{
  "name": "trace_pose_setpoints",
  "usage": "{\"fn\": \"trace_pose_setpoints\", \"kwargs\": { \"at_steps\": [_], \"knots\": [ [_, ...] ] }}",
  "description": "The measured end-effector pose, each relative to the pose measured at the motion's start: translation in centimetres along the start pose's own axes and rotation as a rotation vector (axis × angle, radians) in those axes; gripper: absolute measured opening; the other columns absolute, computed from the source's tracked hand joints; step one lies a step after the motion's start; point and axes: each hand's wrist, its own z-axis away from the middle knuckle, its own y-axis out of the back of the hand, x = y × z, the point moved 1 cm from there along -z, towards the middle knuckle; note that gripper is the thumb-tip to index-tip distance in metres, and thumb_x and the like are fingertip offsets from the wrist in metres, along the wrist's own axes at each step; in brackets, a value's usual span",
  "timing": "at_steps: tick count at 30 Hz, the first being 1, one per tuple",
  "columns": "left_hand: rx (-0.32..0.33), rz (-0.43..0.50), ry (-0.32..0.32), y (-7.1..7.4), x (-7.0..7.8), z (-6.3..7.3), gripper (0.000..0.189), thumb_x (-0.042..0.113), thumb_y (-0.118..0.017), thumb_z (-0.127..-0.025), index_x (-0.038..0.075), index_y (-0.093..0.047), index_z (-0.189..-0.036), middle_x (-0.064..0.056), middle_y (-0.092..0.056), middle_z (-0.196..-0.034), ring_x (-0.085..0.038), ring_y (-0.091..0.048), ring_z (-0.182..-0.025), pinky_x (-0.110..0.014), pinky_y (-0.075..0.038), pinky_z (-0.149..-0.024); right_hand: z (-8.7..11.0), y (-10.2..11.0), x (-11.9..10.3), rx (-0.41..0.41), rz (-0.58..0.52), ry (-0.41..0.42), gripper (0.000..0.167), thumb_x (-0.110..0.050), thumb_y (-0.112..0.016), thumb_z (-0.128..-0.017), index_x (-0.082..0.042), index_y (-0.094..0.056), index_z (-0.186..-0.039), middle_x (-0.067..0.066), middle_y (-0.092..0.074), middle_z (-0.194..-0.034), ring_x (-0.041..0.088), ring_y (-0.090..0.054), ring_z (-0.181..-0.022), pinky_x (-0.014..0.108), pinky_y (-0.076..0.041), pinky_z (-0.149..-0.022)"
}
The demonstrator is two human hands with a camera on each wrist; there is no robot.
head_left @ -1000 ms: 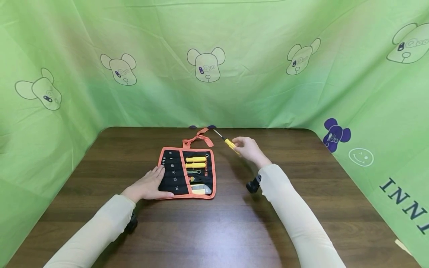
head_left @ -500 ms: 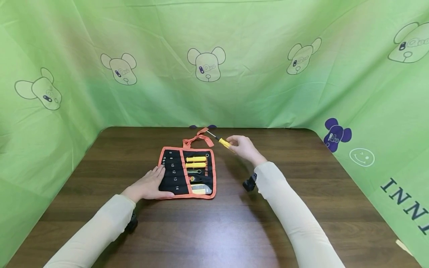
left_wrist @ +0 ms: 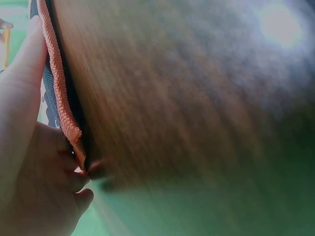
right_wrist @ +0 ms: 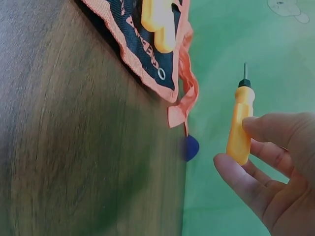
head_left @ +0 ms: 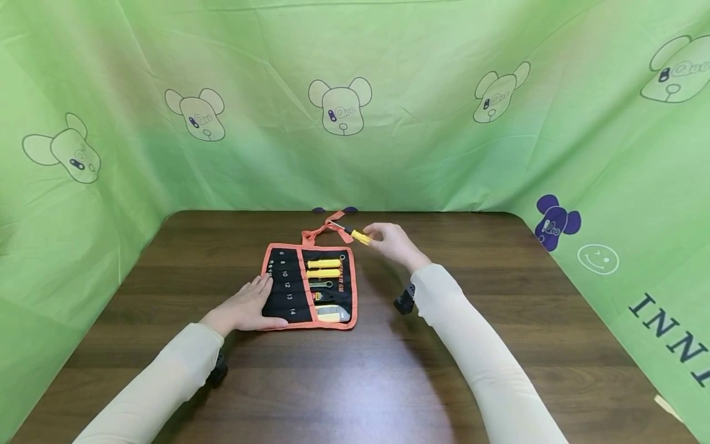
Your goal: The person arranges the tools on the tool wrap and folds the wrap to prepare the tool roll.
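A black tool pouch with orange trim lies unrolled on the table. My left hand rests with its fingers spread on the pouch's left side; in the left wrist view the thumb lies along the orange edging. Above the table, right of the pouch, my right hand pinches a screwdriver by its yellow handle. Its shaft points away to the left, over the orange tie strap. Two yellow handles, a small wrench and a utility knife sit in the pouch's pockets.
The brown wooden table extends around the pouch on all sides. A green curtain with bear prints hangs behind it and along both sides. Each wrist carries a small black camera.
My right hand has moved left with the screwdriver, bringing its tip from beside the tie strap to over it. The left hand and the pouch have stayed in place.
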Motion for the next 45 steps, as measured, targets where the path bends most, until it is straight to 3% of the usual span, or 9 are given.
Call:
{"fn": "trace_pose_setpoints", "kwargs": {
  "at_steps": [8,15,24,45],
  "knots": [
    [-0.002,0.004,-0.002,0.0,0.0,0.1,0.110,0.071,-0.051,-0.076,-0.009,-0.016,-0.143,-0.025,-0.011,-0.148,-0.037,-0.010,-0.136,-0.050,-0.014,-0.107,-0.4,-0.9,-0.7,-0.050,0.024,0.021,0.028,-0.006,-0.059,-0.089,-0.001,-0.061,-0.116,0.010,-0.063,-0.095,0.023,-0.057,-0.089,0.038,-0.045,-0.079],
    [-0.005,0.016,-0.003,0.1,0.0,0.1,0.109,0.071,-0.051,-0.076,-0.008,-0.015,-0.143,-0.025,-0.011,-0.149,-0.038,-0.009,-0.136,-0.049,-0.013,-0.107,-0.7,-1.8,-0.8,-0.088,0.057,0.026,0.027,-0.008,-0.059,-0.089,-0.004,-0.062,-0.116,0.008,-0.062,-0.095,0.020,-0.056,-0.086,0.036,-0.045,-0.074],
    [0.000,0.013,-0.010,0.2,0.0,0.1,0.109,0.070,-0.051,-0.077,-0.009,-0.015,-0.143,-0.025,-0.011,-0.148,-0.038,-0.008,-0.136,-0.049,-0.013,-0.107,-0.9,-2.9,-1.5,-0.112,0.118,0.110,0.025,-0.001,-0.060,-0.085,-0.002,-0.065,-0.110,0.008,-0.064,-0.092,0.020,-0.059,-0.087,0.035,-0.047,-0.077],
    [0.002,0.014,-0.010,0.0,0.0,0.1,0.109,0.070,-0.051,-0.077,-0.009,-0.015,-0.143,-0.025,-0.011,-0.148,-0.038,-0.008,-0.136,-0.049,-0.014,-0.107,-1.2,-4.4,-1.5,-0.150,0.186,0.101,0.026,-0.001,-0.058,-0.087,-0.004,-0.066,-0.112,0.008,-0.064,-0.099,0.018,-0.057,-0.085,0.034,-0.048,-0.074]
  ]
}}
